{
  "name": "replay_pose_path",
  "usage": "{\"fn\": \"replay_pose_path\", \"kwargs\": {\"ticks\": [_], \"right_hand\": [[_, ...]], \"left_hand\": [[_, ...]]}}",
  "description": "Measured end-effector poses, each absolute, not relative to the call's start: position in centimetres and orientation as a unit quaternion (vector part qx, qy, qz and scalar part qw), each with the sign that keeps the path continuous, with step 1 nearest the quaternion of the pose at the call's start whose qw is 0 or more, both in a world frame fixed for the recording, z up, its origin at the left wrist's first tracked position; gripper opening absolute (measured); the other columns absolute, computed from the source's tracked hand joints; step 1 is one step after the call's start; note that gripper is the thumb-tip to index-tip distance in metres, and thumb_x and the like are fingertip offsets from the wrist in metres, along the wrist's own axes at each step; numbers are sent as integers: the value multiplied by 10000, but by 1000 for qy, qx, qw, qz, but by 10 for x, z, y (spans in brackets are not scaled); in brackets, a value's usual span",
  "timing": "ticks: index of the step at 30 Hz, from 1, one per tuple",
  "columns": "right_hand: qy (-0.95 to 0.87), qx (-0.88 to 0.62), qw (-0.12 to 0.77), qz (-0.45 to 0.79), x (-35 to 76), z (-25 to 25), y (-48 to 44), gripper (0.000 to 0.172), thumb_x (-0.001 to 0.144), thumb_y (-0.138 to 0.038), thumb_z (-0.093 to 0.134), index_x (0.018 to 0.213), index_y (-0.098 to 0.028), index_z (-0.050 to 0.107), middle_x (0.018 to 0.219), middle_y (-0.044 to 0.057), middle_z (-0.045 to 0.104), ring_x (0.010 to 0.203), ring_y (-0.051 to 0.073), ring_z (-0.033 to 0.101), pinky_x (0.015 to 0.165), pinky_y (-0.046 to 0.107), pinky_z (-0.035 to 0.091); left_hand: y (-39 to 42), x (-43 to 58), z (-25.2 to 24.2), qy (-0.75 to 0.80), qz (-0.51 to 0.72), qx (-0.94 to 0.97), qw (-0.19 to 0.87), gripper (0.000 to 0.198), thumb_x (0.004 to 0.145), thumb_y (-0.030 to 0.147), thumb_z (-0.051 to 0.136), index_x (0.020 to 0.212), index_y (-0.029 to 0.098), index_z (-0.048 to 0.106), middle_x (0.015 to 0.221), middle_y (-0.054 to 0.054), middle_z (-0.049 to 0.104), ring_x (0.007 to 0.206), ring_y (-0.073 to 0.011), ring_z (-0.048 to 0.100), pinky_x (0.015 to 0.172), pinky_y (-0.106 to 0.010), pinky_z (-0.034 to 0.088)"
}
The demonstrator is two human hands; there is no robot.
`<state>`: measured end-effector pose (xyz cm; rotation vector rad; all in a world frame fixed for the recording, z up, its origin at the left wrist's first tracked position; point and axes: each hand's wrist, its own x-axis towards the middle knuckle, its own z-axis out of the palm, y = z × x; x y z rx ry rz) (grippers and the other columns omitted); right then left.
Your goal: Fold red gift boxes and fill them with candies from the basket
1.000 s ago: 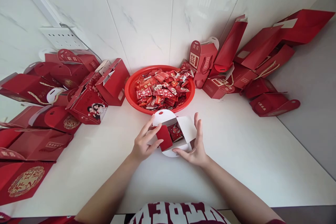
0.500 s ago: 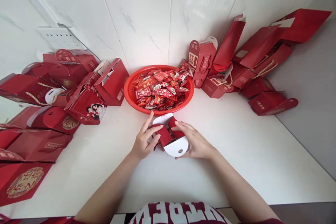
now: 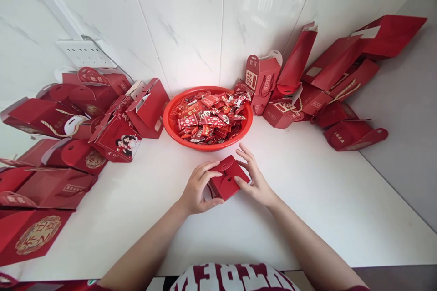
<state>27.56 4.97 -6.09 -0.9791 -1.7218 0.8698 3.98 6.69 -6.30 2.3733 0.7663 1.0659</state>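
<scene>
A small red gift box (image 3: 228, 177) with rounded top flaps sits on the white counter (image 3: 307, 200) in front of me, its flaps folded together. My left hand (image 3: 200, 188) curls round its left side, thumb under the front edge. My right hand (image 3: 253, 178) presses the flaps from the right, with thumb and fingers pinching the box and the other fingers spread. Just behind the box stands a round red basket (image 3: 170, 116) heaped with red wrapped candies (image 3: 210, 116).
Closed and half-folded red gift boxes (image 3: 112, 134) crowd the counter's left side, more red boxes and paper bags (image 3: 307, 95) lean against the tiled wall at the right. A grey surface (image 3: 406, 113) adjoins the counter on the right. The counter's near edge runs beside my shirt (image 3: 232, 277).
The box's white inner flaps were open with candy showing inside. Both hands have folded the flaps over, so the box now shows only red outside faces.
</scene>
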Motion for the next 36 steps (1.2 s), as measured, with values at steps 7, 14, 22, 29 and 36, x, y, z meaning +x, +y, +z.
{"fn": "replay_pose_path", "kwargs": {"ticks": [7, 14, 22, 29, 36], "right_hand": [[-736, -391, 436, 340, 276, -64, 52, 344, 1000, -353, 455, 1334, -278, 495, 1492, 103, 419, 1388, 265, 406, 1138, 504, 376], [-717, -423, 452, 321, 263, -64, 46, 309, 1019, -351, 405, 1295, -261, 510, 1460, 107, 433, 1376, 255, 408, 1153, 510, 355], [-752, -376, 394, 371, 230, -64, 20, 578, 1020, -475, 370, 1548, -279, 239, 1643, 72, 161, 1519, 254, 145, 1228, 513, 226], [-833, -258, 302, 386, 221, -72, 11, 771, 1010, -505, 393, 1593, -238, -34, 1660, 94, 52, 1526, 257, 99, 1227, 505, 218], [-883, -247, 204, 342, 219, -64, 8, 654, 961, -476, 533, 1526, -205, 345, 1594, 126, 318, 1484, 274, 269, 1206, 475, 301]], "left_hand": [[65, 46, -73, 243, 449, 837, 198, 864, 673, 602, 786, 1324, 207, 380, 1340, -204, 564, 1304, -372, 503, 1052, -569, 407], [41, 58, -37, 304, 228, 923, 53, 584, 944, 344, 520, 1472, 131, 393, 1478, -171, 492, 1409, -330, 414, 1196, -562, 184], [-6, 70, -28, 468, 164, 867, -41, 616, 899, 139, 421, 1507, 80, 350, 1500, -204, 449, 1415, -371, 395, 1179, -646, 146], [5, 47, -29, 568, 253, 781, -50, 682, 925, 262, 479, 1560, 146, 260, 1520, -204, 418, 1373, -399, 436, 1171, -701, 68], [11, 8, -23, 666, 208, 714, -57, 587, 923, 243, 476, 1506, 241, 403, 1527, -183, 418, 1399, -480, 346, 1035, -847, 28]]}}
